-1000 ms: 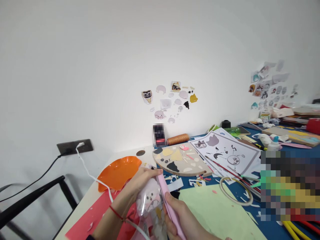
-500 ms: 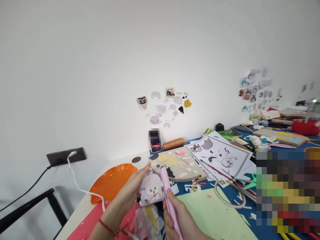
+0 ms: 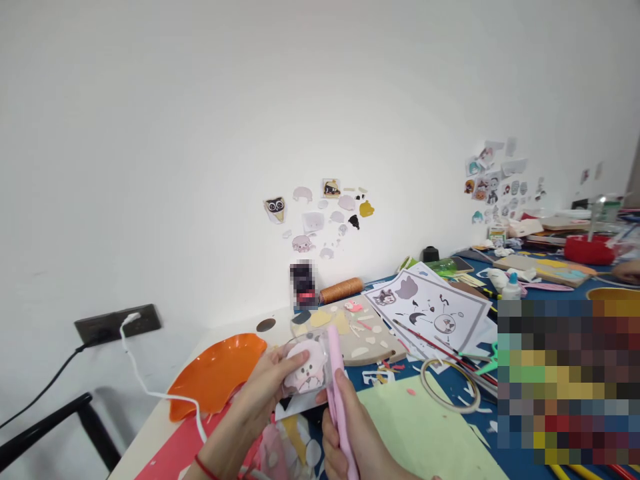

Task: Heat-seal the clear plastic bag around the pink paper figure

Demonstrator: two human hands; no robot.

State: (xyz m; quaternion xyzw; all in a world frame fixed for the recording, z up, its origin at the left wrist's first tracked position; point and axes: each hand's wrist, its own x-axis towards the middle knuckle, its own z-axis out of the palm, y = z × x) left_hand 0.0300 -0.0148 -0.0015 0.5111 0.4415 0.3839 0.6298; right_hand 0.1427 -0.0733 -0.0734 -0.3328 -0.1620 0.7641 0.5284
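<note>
While the left hand (image 3: 273,377) grips a clear, rounded plastic case bearing a pale pink-and-white cartoon animal picture (image 3: 311,375), its thumb lying across the front, the right hand (image 3: 353,427) is closed round a long, slim, smooth pink bar (image 3: 336,357). The bar is tilted, its upper end just beside the case's right edge; whether the two touch, I cannot tell. Both are held up in front of the person, above the near part of the table.

Below the case lie mixed yellow, white and pink cut pieces (image 3: 296,433). To the right of the bar is a flat pale-green sheet (image 3: 425,430), with a thin beige ring (image 3: 425,388) at its far edge. To the left are a red sheet (image 3: 183,447) and a glossy orange scalloped plate (image 3: 215,373). Beyond the hands, a beige board (image 3: 345,347) carries small coloured cutouts, and an orange-brown spool of thread (image 3: 343,290) lies near the wall.
</note>
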